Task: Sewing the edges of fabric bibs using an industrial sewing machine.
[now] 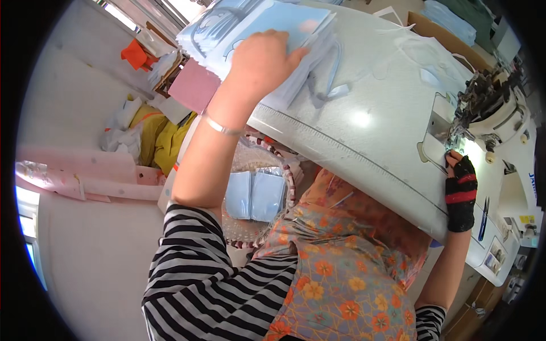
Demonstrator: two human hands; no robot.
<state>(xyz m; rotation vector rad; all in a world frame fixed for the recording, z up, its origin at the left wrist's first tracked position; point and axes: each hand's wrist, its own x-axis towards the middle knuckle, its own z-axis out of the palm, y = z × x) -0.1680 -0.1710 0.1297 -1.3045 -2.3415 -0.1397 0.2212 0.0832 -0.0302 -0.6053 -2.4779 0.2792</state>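
Observation:
My left hand (261, 63) lies palm down on a thick stack of light blue fabric pieces (304, 23) at the far left of the white sewing table (364, 85). Its thumb is spread away from the fingers. At the right, my right hand (460, 184) wears a black and red fingerless glove. Its fingertips are pressed together beside the needle area of the sewing machine (489, 111), under a bright lamp. What they pinch, if anything, is too small to make out. A light blue strap (333, 94) hangs from the stack onto the tabletop.
A ruler strip (335, 143) runs along the table's near edge. Below it, a round basket (291, 187) holds folded light blue pieces (267, 196). Pale scraps (426, 54) lie at the back near a cardboard box (443, 37). A dark pen (484, 219) lies right of my glove.

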